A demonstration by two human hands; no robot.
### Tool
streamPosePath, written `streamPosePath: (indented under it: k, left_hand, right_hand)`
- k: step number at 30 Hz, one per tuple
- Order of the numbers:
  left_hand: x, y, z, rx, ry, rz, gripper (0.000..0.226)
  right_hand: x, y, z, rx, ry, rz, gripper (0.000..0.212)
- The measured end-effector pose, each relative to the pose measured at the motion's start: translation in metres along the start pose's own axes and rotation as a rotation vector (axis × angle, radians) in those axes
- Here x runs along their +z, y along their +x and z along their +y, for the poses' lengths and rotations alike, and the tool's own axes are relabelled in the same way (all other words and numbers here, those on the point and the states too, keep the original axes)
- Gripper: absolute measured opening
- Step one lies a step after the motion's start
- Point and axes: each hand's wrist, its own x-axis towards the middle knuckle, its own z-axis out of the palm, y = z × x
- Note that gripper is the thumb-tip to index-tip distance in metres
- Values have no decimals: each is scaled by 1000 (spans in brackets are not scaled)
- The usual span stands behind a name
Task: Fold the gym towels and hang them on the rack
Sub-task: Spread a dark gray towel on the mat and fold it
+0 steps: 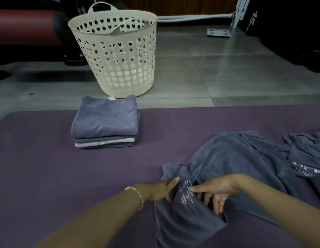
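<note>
A crumpled grey-blue gym towel (232, 158) with white lettering lies on the purple mat (48, 167) at lower right. My left hand (161, 189) pinches its near left edge between thumb and fingers. My right hand (216, 190) pinches the same edge beside the lettering, thumb on top and fingers underneath the cloth. A second unfolded grey towel (305, 154) lies at the far right. A neat stack of folded grey and pale towels (105, 122) sits on the mat's far side. No rack is in view.
A cream laundry basket (116, 56) with heart-shaped holes stands on the grey tiled floor (218, 72) behind the stack. A dark red bench (21, 25) is at back left. A white metal frame foot (219, 32) and dark equipment are at back right.
</note>
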Motion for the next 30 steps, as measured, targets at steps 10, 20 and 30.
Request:
streamPosePath:
  k: [10, 20, 30]
  left_hand:
    - [-24, 47, -12, 140, -18, 477, 60]
    - [-43, 28, -4, 246, -251, 460, 59]
    - [-120, -98, 8, 277, -616, 682, 44]
  right_hand:
    - [3, 40, 3, -261, 140, 388, 63]
    - [-17, 40, -7, -553, 471, 688, 26]
    - [3, 20, -99, -488, 508, 117, 57]
